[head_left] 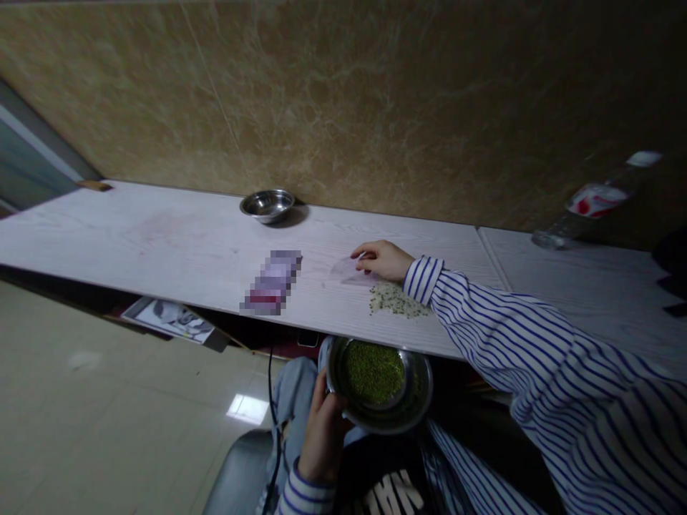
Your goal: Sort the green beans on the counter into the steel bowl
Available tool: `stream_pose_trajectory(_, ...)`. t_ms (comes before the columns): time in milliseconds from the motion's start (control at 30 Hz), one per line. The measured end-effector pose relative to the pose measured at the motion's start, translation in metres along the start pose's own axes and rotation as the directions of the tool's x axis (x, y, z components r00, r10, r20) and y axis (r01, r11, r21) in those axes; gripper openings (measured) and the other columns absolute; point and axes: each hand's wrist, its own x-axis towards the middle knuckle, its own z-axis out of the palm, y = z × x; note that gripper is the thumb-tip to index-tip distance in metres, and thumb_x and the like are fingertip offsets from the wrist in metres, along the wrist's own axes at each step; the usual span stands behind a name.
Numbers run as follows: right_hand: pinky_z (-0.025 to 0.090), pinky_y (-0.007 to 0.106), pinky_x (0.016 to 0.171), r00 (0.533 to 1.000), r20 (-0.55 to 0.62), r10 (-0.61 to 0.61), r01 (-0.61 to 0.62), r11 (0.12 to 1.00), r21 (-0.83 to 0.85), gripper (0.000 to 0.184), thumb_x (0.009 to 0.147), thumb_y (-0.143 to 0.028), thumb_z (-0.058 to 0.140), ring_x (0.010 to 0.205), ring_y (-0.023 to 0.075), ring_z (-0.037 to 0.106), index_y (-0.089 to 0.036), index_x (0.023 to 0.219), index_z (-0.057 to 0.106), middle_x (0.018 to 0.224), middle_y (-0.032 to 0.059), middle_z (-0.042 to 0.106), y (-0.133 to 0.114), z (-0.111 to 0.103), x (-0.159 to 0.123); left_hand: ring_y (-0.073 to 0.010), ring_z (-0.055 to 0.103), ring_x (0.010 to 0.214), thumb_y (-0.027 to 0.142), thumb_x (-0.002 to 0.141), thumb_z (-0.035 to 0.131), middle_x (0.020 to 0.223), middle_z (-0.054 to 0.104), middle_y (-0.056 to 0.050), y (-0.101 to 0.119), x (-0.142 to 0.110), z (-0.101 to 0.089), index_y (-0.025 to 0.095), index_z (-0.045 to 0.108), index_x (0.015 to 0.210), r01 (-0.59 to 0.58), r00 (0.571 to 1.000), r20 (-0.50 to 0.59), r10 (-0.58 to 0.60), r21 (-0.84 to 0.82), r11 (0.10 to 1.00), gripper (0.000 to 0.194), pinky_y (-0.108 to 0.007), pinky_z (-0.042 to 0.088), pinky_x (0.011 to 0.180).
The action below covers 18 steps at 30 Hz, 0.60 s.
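Observation:
My left hand is closed on the rim of a steel bowl, held over my lap just below the table edge. A smaller steel bowl appears to sit inside it, with many small green beans in it. My right hand is over the table, its fingers closed on a thin see-through plastic sheet. Beneath that wrist lies a loose pile of white rice-like grains mixed with green beans; the sleeve covers part of it.
A steel bowl stands near the wall on the white table. A blurred-out flat object lies left of my right hand. At the right, a clear plastic bottle stands by the wall. An open drawer juts out below the table.

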Motion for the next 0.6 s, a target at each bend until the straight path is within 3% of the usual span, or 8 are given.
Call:
stream_pose_trajectory(133, 0.055, 0.03, 0.078, 0.998, -0.068, 0.005, -0.009, 0.998, -0.055, 0.025, 0.085, -0.008, 0.067, 0.072, 0.0149, 0.07, -0.015, 0.107, 0.079, 0.086, 0.005, 0.078, 0.013, -0.019, -0.001, -0.0313, 0.065, 0.093, 0.026, 0.074, 0.069, 0.118, 0.07, -0.011, 0.0, 0.0, 0.001, 0.03, 0.053, 0.148, 0.005, 1.0, -0.007, -0.005, 0.0, 1.0, 0.076, -0.043, 0.055, 0.081)
stream_pose_trajectory(233, 0.054, 0.032, 0.087, 0.998, -0.065, -0.025, 0.02, 0.996, -0.089, 0.023, 0.085, -0.009, 0.069, 0.085, 0.017, 0.072, -0.018, 0.102, 0.081, 0.093, 0.0049, 0.079, 0.016, -0.021, -0.003, -0.0308, 0.065, 0.09, 0.025, 0.074, 0.069, 0.116, 0.071, -0.011, -0.001, 0.001, 0.002, 0.03, 0.053, 0.148, 0.005, 1.0, -0.013, -0.005, -0.005, 1.0, 0.076, -0.044, 0.056, 0.08)
stream_pose_trajectory(433, 0.052, 0.034, 0.092, 0.986, 0.142, -0.09, 0.108, 0.986, -0.13, 0.023, 0.087, -0.011, 0.067, 0.093, 0.019, 0.071, -0.019, 0.104, 0.08, 0.098, 0.0056, 0.08, 0.011, -0.019, -0.005, -0.0281, 0.066, 0.091, 0.023, 0.076, 0.066, 0.118, 0.071, -0.009, -0.004, 0.004, 0.0, 0.029, 0.048, 0.152, 0.026, 1.0, -0.005, -0.026, -0.013, 1.0, 0.079, -0.042, 0.056, 0.084)
stream_pose_trajectory(600, 0.051, 0.037, 0.096, 0.921, 0.361, -0.145, 0.19, 0.978, -0.09, 0.019, 0.087, -0.011, 0.065, 0.097, 0.0199, 0.07, -0.015, 0.102, 0.077, 0.102, 0.0073, 0.08, 0.008, -0.027, -0.008, -0.0275, 0.066, 0.089, 0.026, 0.078, 0.065, 0.122, 0.07, -0.011, -0.005, 0.007, -0.002, 0.028, 0.046, 0.154, 0.008, 0.999, 0.038, -0.007, -0.007, 1.0, 0.078, -0.041, 0.057, 0.078)
